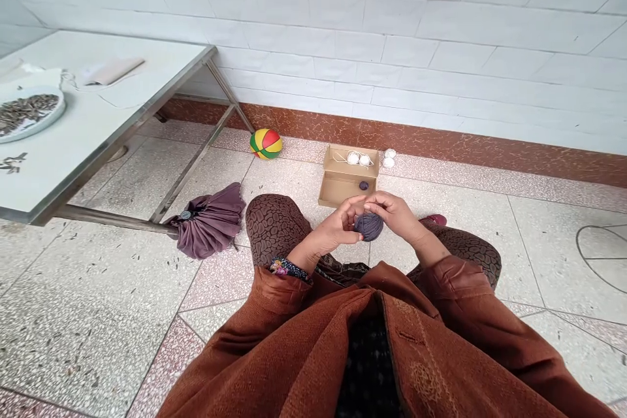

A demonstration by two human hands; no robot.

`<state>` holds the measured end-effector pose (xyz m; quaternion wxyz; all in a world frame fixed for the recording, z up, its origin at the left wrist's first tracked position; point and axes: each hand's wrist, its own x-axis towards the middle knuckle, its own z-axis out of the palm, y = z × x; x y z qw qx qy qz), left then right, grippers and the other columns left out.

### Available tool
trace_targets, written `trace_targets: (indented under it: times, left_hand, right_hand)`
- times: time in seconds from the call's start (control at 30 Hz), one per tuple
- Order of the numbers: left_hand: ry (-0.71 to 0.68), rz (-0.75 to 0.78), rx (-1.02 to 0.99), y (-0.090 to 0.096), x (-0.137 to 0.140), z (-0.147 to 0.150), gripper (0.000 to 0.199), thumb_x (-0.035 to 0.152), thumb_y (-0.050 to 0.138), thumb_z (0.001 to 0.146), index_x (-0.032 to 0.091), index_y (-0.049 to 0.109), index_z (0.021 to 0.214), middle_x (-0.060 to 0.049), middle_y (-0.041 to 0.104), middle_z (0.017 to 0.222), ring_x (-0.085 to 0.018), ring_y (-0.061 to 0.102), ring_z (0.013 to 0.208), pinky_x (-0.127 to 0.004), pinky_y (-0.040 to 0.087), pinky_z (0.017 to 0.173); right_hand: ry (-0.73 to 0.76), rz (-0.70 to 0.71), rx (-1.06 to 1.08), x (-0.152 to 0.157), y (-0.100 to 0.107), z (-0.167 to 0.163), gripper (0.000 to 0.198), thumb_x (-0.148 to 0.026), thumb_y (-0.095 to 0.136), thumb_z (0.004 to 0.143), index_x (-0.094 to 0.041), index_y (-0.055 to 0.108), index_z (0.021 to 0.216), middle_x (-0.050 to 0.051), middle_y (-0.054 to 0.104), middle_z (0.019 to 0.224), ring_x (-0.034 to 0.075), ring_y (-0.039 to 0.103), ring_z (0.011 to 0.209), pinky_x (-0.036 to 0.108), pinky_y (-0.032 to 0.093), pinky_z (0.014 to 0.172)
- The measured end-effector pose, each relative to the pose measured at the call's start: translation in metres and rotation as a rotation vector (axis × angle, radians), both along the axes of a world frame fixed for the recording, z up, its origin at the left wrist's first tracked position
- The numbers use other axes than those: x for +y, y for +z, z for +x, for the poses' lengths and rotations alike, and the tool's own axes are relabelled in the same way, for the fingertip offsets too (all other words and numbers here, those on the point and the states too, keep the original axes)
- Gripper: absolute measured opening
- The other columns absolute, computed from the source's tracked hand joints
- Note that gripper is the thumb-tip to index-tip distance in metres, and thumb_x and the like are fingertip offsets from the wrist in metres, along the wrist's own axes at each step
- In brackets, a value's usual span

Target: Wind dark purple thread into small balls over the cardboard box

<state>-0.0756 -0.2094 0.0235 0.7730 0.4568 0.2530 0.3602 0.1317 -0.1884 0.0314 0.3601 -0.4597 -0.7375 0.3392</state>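
Between my two hands, above my lap, is a dark purple-grey ball of yarn (pixel 369 227). My left hand (pixel 337 225) curls around its left side, thumb underneath and fingers over the top. From the upper right, my right hand (pixel 396 212) touches the ball with bent fingers pinched together at its top; any strand in that pinch is too small to make out. Just beyond my hands, an open cardboard box (pixel 337 191) sits on the floor. White yarn balls (pixel 359 158) lie in its far part, and a small dark yarn ball (pixel 363 185) lies in its near part.
More white balls (pixel 389 157) rest by the wall, right of the box. A colourful ball (pixel 266 144) stands near the leg of a table (pixel 161 72) holding a plate (pixel 59 110) of dark pieces. Purple folded cloth (pixel 213 222) lies left of my knee. A wire ring (pixel 590 264) is far right.
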Motion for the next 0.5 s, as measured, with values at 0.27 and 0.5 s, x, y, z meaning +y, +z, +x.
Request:
trace_targets:
  times: [0.27,0.5]
  left_hand:
    - [0.222,-0.319,-0.120,-0.004,0.008,0.002,0.047,0.020,0.085,0.063,0.018,0.071,0.108,-0.007,0.071,0.109,-0.020,0.065,0.099,-0.036,0.048,0.093]
    - [0.337,-0.289,0.000,-0.010,0.010,0.000,0.042,0.019,0.081,0.063,0.018,0.066,0.102,-0.003,0.067,0.102,-0.016,0.061,0.089,-0.032,0.048,0.086]
  right_hand:
    - [-0.135,-0.098,0.003,-0.033,-0.049,-0.002,0.033,-0.050,0.053,0.097,-0.023,0.065,0.082,0.001,0.067,0.076,0.019,0.062,0.073,0.031,0.051,0.071]
    - [-0.023,-0.016,-0.056,-0.047,-0.036,0.000,0.033,-0.048,0.052,0.101,-0.024,0.068,0.087,0.005,0.071,0.082,0.021,0.067,0.079,0.035,0.053,0.078]
